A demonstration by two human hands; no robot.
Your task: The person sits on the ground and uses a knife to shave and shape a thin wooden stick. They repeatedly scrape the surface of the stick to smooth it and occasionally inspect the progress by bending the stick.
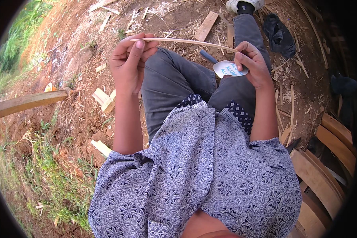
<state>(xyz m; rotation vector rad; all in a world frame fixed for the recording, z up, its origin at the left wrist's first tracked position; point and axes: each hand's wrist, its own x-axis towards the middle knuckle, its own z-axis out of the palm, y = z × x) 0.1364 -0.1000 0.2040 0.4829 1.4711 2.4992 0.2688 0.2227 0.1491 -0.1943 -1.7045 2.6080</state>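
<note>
Down on the brown, shaving-strewn earth (77, 115), pale offcuts lie all around you, with a flat, light wooden block (206, 26) up beyond your knees. To your right there's a crumpled black plastic bag (279, 36), and lower down a stack of curved, tan wooden boards (317, 178); on your left, a thick curved wooden beam (27, 105) pushes in from the edge. Close under your right fingers sits a white, rounded piece with blue print (229, 69), partly covered by that hand, and a dark blue handle (208, 56) juts out beside it.

Now the hands! Your left hand (127, 59) pinches a thin, pale wooden strip (186, 41) between thumb and fingers, gap narrow; your right hand (254, 65) nips its other end, fingers curled.

And the strip itself: held up over your grey-trousered legs (166, 79), it runs lengthwise from left to right, bowing gently, its right end nearer your body.
</note>
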